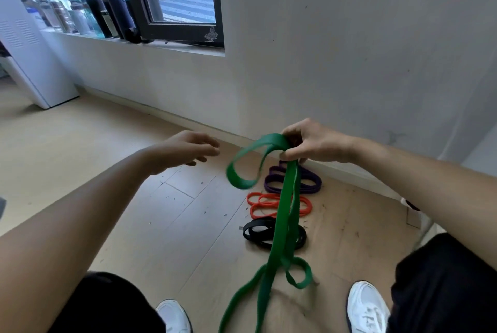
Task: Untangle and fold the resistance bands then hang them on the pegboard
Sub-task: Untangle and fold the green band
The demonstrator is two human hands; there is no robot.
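I hold the green band in my right hand, left hand spread, empty; purple, red, black look folded near the floor far edge (none hung, I judge).

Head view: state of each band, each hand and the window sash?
green band, gripped at the top, hanging in tangled loops, lower end on the floor
purple band, lying looped on the floor by the wall
orange band, lying looped on the floor
black band, lying looped on the floor
right hand, grips the green band
left hand, fingers relaxed, holds nothing
window sash, seems swung inward, ajar
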